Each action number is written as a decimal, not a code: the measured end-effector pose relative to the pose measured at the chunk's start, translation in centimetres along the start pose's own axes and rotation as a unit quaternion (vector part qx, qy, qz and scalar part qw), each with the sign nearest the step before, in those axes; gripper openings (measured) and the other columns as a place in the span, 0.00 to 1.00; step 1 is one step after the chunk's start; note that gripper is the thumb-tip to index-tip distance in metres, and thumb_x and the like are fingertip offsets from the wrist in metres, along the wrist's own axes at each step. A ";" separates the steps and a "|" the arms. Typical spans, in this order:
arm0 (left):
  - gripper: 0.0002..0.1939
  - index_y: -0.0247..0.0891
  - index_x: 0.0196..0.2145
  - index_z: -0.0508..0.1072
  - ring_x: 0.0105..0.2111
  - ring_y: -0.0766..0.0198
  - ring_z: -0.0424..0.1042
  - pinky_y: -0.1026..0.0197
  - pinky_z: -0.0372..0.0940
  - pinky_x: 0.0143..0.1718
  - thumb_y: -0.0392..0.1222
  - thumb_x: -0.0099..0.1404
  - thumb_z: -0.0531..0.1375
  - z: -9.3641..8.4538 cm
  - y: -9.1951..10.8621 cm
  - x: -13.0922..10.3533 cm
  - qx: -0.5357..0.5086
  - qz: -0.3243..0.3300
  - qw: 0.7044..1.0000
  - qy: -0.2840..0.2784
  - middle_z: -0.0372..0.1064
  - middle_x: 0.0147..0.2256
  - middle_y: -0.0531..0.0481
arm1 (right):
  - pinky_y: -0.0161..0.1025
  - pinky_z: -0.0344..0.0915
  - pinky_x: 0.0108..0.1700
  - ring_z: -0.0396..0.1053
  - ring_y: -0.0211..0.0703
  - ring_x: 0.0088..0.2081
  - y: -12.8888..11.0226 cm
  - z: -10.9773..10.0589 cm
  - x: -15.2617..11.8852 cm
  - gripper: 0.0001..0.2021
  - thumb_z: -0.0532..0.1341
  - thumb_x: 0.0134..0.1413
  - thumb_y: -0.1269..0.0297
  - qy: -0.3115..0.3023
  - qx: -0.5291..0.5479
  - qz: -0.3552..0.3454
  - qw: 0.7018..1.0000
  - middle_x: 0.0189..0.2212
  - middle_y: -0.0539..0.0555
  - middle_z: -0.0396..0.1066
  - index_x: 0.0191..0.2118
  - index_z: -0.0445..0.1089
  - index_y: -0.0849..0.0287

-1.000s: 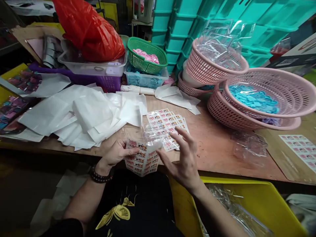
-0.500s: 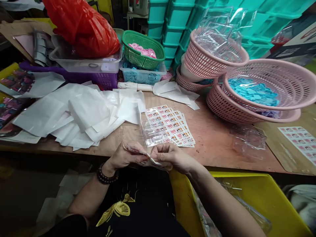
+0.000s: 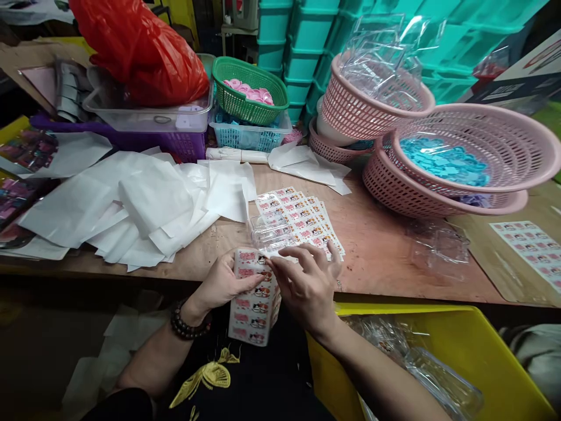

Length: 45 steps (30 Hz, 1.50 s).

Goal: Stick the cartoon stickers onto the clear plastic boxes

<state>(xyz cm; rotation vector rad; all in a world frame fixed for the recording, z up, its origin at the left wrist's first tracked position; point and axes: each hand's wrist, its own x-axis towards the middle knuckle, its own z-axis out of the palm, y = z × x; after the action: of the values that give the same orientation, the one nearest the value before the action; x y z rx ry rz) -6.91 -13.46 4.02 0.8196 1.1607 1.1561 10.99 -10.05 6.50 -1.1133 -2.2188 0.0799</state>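
My left hand (image 3: 225, 280) grips a folded sticker sheet (image 3: 249, 316) printed with cat pictures and pink marks; it hangs down over my lap at the table edge. My right hand (image 3: 307, 280) pinches the sheet's upper right corner between thumb and forefinger, with the other fingers raised. Just beyond my hands, a clear plastic case (image 3: 270, 229) lies on fanned sticker sheets (image 3: 307, 213). White backing papers (image 3: 153, 193) are heaped to the left.
Pink baskets (image 3: 477, 146) with blue pieces stand at the right, beside clear cases (image 3: 438, 248). A green basket (image 3: 249, 70) and red bag (image 3: 144, 58) are at the back. A yellow bin (image 3: 464, 351) with clear plastic sits below the table edge.
The sheet has turned so its printed face shows and hangs lower. My right hand has rotated, its outer fingers now spread upward while it pinches the top corner.
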 end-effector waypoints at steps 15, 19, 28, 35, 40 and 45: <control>0.12 0.33 0.37 0.80 0.34 0.57 0.78 0.59 0.73 0.34 0.46 0.61 0.67 -1.6 0.0 0.1 0.171 0.000 0.982 -0.080 0.80 0.35 0.44 | 0.45 0.69 0.39 0.73 0.44 0.33 1.6 -4.6 5.7 0.04 0.60 0.61 0.66 -0.055 0.197 0.001 0.979 0.32 0.53 0.76 0.37 0.72 0.51; 0.07 0.36 0.35 0.80 0.38 0.58 0.77 0.57 0.74 0.41 0.43 0.63 0.65 -2.1 1.3 0.6 0.300 0.205 0.926 -0.105 0.78 0.36 0.43 | 0.37 0.65 0.27 0.66 0.37 0.23 6.0 -1.6 11.1 0.13 0.67 0.54 0.55 -0.201 0.349 0.235 0.885 0.22 0.50 0.70 0.28 0.66 0.57; 0.03 0.38 0.37 0.76 0.65 0.48 0.60 0.42 0.62 0.64 0.37 0.64 0.64 -2.6 1.4 2.7 0.433 0.359 0.821 -0.098 0.66 0.60 0.40 | 0.31 0.53 0.17 0.58 0.30 0.16 8.8 3.0 14.3 0.16 0.73 0.47 0.60 -0.388 0.379 0.345 0.766 0.15 0.46 0.66 0.22 0.66 0.59; 0.03 0.39 0.37 0.76 0.67 0.47 0.58 0.40 0.57 0.67 0.35 0.64 0.64 -2.5 1.1 3.5 0.433 0.362 0.817 -0.119 0.64 0.62 0.40 | 0.31 0.49 0.15 0.56 0.29 0.14 8.9 3.4 14.3 0.16 0.72 0.48 0.61 -0.396 0.375 0.356 0.759 0.16 0.48 0.69 0.21 0.67 0.59; 0.04 0.39 0.38 0.77 0.67 0.48 0.57 0.41 0.55 0.68 0.36 0.64 0.64 -2.4 1.0 3.7 0.429 0.365 0.816 -0.130 0.65 0.62 0.39 | 0.31 0.51 0.15 0.56 0.29 0.14 8.9 3.6 14.4 0.15 0.73 0.47 0.62 -0.390 0.373 0.370 0.756 0.16 0.48 0.70 0.20 0.68 0.59; 0.03 0.39 0.35 0.79 0.70 0.45 0.51 0.39 0.51 0.69 0.38 0.63 0.64 -2.2 1.3 3.9 0.451 0.333 0.816 -0.141 0.54 0.69 0.42 | 0.32 0.51 0.15 0.56 0.29 0.13 8.8 3.6 14.6 0.15 0.72 0.48 0.65 -0.393 0.347 0.378 0.763 0.15 0.47 0.69 0.20 0.66 0.59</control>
<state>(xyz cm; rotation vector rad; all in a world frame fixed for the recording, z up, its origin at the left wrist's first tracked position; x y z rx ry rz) -9.41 -9.52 3.65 2.1943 1.1820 0.9140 8.71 7.13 8.38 -1.5813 -1.8324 1.8424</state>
